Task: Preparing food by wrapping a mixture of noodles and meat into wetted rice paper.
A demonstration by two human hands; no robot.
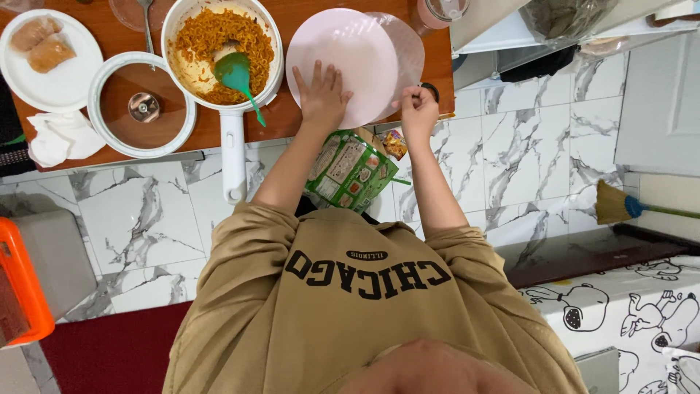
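Head cam: our left hand [323,95] lies flat, fingers spread, on the pale pink plate [343,58] at the wooden table's [437,73] edge. Our right hand [418,108] pinches the thin translucent round sheet [405,44] poking out past the plate. White noodle pan [221,51] sits just left.

We see green package [350,170] below table edge, between forearms, over pale marbled floor; roughly rectangular, tilted, glossy green border around pale panels with small red and brown picture patches (print too small for us to make out). Small crumpled sachet [396,143] just beside its upper right corner, yellow, orange and purple, lying close under right wrist. We spot no signs and no screens.
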